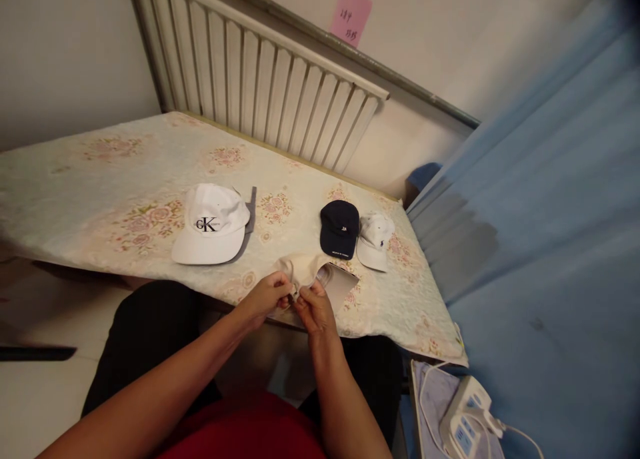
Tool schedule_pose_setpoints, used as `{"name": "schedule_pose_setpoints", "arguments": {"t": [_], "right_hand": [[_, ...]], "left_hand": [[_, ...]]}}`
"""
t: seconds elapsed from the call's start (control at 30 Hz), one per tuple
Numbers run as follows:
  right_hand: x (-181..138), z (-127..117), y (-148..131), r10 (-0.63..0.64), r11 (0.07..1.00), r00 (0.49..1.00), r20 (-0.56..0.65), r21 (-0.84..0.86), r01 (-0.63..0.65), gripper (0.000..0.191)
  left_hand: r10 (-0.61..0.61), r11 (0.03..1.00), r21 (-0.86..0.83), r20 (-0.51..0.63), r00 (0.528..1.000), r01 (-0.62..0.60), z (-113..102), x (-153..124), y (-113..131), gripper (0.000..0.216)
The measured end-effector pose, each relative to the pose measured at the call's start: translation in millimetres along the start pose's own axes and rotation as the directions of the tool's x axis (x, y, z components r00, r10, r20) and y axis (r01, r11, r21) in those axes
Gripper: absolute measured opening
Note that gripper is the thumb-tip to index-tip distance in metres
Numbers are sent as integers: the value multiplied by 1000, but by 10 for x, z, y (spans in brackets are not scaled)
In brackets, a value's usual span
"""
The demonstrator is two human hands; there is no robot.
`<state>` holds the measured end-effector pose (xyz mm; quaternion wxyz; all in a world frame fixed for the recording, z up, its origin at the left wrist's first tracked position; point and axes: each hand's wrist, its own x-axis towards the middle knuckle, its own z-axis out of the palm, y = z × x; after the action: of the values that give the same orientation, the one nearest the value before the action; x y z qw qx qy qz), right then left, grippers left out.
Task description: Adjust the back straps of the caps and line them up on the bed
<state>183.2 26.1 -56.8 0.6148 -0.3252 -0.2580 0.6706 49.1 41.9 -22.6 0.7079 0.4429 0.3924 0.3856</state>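
A beige cap (320,275) lies at the near edge of the table with the flowered cloth (100,179). Both my hands pinch its back strap. My left hand (267,299) grips the strap from the left with closed fingers. My right hand (315,309) grips it from the right, fingers closed too. Further back on the table lie a white cap with black letters (213,225), a dark navy cap (340,227) and a small white cap (375,240) beside it.
A white radiator (260,79) stands behind the table under a pink note (350,17). A blue curtain (540,232) hangs on the right. A white device with a cable (467,422) lies low at the right, by my knees.
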Motion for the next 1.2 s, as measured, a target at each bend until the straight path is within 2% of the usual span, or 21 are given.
{"name": "schedule_pose_setpoints", "arguments": {"t": [0.23,0.53,0.77,1.2], "right_hand": [[17,-37,28,2,999,999,-43,-40,-4,28],[14,-11,10,8,999,998,-59,-51,-11,32],[-2,62,-30,21,999,995,-94,-36,-25,30],[-3,29,21,12,998,997,-80,-68,-17,27]], "left_hand": [[-32,999,-28,8,999,32,3,-23,36,25],[-132,983,-127,26,991,134,-38,19,5,24],[-126,985,-123,-1,992,125,-44,24,-24,25],[-131,983,-130,18,991,132,-59,1,-26,19]]}}
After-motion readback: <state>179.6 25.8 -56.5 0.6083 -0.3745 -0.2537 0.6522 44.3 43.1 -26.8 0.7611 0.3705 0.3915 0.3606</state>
